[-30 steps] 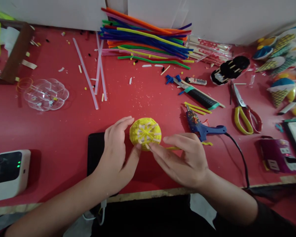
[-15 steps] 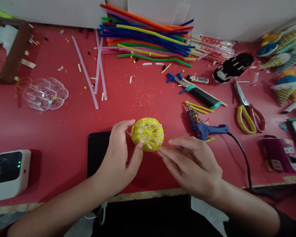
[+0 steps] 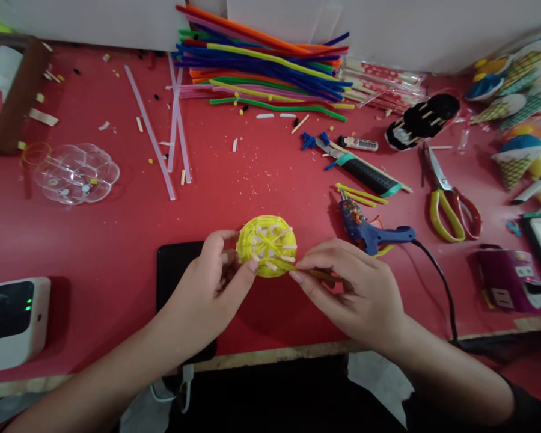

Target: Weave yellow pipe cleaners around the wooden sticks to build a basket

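Note:
A round yellow woven piece (image 3: 266, 245) made of pipe cleaner wound around pale sticks is held just above the red table (image 3: 117, 240). My left hand (image 3: 211, 288) grips its left edge between thumb and fingers. My right hand (image 3: 351, 288) is at its right edge, fingers pinched on a loose yellow pipe cleaner strand (image 3: 318, 274) that runs out of the piece.
A blue glue gun (image 3: 372, 231) with its cord lies right of the piece, yellow-handled scissors (image 3: 446, 198) further right. Coloured pipe cleaners (image 3: 261, 66) are piled at the back. A clear flower-shaped tray (image 3: 74, 173), glue sticks (image 3: 153, 132), a black phone (image 3: 175, 270) and a white device (image 3: 11, 322) lie left.
My right hand's fingers went from spread flat beside the piece to pinched on the yellow strand. My left hand curled more tightly around the left edge.

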{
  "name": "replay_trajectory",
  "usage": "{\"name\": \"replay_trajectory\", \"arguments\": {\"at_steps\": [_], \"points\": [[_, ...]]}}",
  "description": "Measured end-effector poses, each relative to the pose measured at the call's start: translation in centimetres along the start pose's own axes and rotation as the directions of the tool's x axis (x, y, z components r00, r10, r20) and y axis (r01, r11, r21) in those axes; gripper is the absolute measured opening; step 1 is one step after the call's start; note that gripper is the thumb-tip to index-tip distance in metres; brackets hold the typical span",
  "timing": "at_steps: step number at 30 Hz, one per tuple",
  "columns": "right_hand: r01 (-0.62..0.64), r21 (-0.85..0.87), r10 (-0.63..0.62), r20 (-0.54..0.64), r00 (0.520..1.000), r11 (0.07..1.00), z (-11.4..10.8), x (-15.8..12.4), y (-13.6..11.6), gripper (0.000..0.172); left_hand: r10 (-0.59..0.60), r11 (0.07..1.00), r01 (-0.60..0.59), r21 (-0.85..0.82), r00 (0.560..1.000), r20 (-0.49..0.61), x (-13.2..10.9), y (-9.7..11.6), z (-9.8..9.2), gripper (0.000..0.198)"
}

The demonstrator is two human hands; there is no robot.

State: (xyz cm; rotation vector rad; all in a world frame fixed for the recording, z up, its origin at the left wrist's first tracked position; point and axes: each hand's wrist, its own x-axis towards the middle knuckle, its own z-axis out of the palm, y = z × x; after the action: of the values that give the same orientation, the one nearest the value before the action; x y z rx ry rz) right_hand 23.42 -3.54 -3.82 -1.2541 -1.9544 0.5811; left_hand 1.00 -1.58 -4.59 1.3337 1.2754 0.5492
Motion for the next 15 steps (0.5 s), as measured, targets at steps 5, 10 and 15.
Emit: {"name": "replay_trajectory", "arguments": {"at_steps": [5,10,15], "points": [[0.119,-0.09,-0.123,-0.036,0.992,0.989,0.7,-0.5,-0.2,0.011,-0.078,0.987,0.092,-0.132,0.991,0.113,0.2,0.5,-0.1,0.037],[0.156,-0.144,-0.165,-0.051,0.985,0.977,1.1,-0.9,-0.1,0.013,-0.084,0.97,0.12,-0.211,0.982,0.169,0.3,0.8,-0.1,0.039],[0.177,-0.177,-0.19,-0.057,0.98,0.968,1.1,-1.0,0.0,0.014,-0.163,0.941,0.207,-0.266,0.97,0.178,0.1,0.8,0.0,0.048]]}}
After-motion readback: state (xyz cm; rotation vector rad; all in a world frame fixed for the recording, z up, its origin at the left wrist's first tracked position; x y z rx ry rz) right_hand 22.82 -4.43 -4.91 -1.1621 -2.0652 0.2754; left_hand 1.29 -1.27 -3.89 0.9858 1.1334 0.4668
